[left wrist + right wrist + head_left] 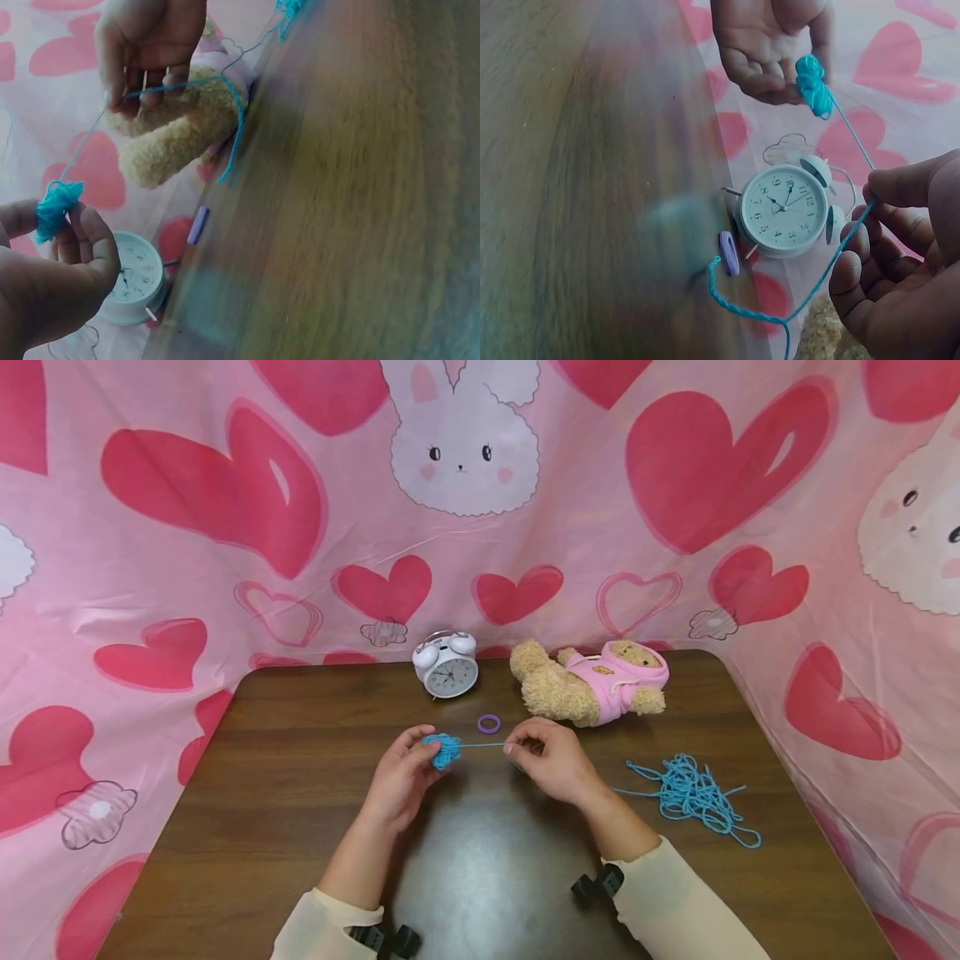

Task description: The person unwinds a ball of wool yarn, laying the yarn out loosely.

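Observation:
A small wound bundle of blue yarn [444,751] is pinched between the thumb and fingers of the left hand [399,781]. From it a taut strand runs right to the right hand [557,762], whose thumb and index finger pinch it. In the right wrist view the strand continues below the right hand [911,247] and meets a thicker hanging piece of yarn [742,310]. A loose tangled heap of blue yarn [693,795] lies on the table to the right of the right hand.
A white alarm clock [447,666] stands at the table's back edge. Beside it on the right lies a teddy bear in a pink hoodie [611,687]. A purple ring [489,723] lies just beyond the hands on the brown table [285,727]. Pink printed cloth hangs behind.

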Available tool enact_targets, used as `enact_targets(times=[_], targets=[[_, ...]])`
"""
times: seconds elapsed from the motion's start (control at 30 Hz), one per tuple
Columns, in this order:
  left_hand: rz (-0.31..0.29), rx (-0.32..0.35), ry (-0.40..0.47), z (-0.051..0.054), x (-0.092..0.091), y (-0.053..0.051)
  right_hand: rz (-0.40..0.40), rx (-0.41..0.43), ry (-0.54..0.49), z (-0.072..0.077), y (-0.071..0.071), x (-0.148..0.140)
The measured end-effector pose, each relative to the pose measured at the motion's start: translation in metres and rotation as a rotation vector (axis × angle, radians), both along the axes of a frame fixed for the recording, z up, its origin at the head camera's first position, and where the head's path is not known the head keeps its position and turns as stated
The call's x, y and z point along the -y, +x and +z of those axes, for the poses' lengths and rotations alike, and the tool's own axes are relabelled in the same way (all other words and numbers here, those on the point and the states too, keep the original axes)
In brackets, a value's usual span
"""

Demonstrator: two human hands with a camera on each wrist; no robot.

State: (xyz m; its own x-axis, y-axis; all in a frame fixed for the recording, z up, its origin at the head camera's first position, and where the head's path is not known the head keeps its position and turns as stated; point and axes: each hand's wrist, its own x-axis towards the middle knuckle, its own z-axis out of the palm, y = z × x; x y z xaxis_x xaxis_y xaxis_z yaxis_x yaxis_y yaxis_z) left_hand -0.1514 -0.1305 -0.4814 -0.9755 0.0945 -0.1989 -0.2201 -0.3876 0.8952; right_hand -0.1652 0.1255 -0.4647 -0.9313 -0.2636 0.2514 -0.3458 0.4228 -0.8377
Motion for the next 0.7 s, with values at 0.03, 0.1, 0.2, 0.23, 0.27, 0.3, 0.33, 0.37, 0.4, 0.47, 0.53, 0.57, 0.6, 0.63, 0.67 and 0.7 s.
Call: enact_targets(times=[0.03, 0.1, 0.2, 0.23, 0.27, 0.3, 0.33, 0.37, 0.4, 0.47, 0.53, 0.57, 0.6, 0.63, 0.67, 0.7], targets=[[0.008, 0.001, 0.001, 0.0, 0.002, 0.0, -0.001, -0.002, -0.002, 0.0, 0.0, -0.002], [0.024, 0.006, 0.004, 0.0, 0.006, -0.001, -0.008, -0.005, 0.002, -0.002, 0.001, -0.005], [0.044, 0.01, 0.011, 0.001, 0.012, -0.001, -0.021, -0.003, 0.017, -0.004, 0.002, -0.011], [0.047, 0.01, 0.011, 0.002, 0.014, -0.002, -0.027, 0.001, 0.024, -0.004, 0.002, -0.014], [0.05, 0.008, 0.013, 0.002, 0.016, -0.002, -0.035, 0.008, 0.031, -0.005, 0.003, -0.017], [0.054, 0.007, 0.015, 0.003, 0.018, -0.002, -0.043, 0.014, 0.035, -0.005, 0.003, -0.02], [0.058, 0.007, 0.018, 0.003, 0.019, -0.003, -0.051, 0.019, 0.041, -0.005, 0.004, -0.023], [0.06, 0.005, 0.019, 0.004, 0.022, -0.003, -0.058, 0.024, 0.046, -0.005, 0.004, -0.026], [0.063, 0.005, 0.02, 0.004, 0.024, -0.003, -0.066, 0.028, 0.051, -0.005, 0.004, -0.029], [0.067, 0.012, 0.021, 0.004, 0.028, -0.003, -0.08, 0.035, 0.059, -0.005, 0.005, -0.035], [0.073, 0.021, 0.022, 0.005, 0.032, -0.003, -0.093, 0.036, 0.066, -0.005, 0.005, -0.041], [0.077, 0.022, 0.022, 0.005, 0.034, -0.003, -0.098, 0.035, 0.069, -0.005, 0.005, -0.044], [0.079, 0.025, 0.022, 0.006, 0.037, -0.003, -0.102, 0.035, 0.071, -0.005, 0.006, -0.046], [0.079, 0.027, 0.02, 0.006, 0.039, -0.003, -0.105, 0.033, 0.073, -0.005, 0.006, -0.049], [0.08, 0.025, 0.018, 0.007, 0.041, -0.003, -0.108, 0.032, 0.075, -0.005, 0.006, -0.051], [0.085, 0.021, 0.018, 0.007, 0.042, -0.003, -0.111, 0.028, 0.077, -0.005, 0.007, -0.054]])
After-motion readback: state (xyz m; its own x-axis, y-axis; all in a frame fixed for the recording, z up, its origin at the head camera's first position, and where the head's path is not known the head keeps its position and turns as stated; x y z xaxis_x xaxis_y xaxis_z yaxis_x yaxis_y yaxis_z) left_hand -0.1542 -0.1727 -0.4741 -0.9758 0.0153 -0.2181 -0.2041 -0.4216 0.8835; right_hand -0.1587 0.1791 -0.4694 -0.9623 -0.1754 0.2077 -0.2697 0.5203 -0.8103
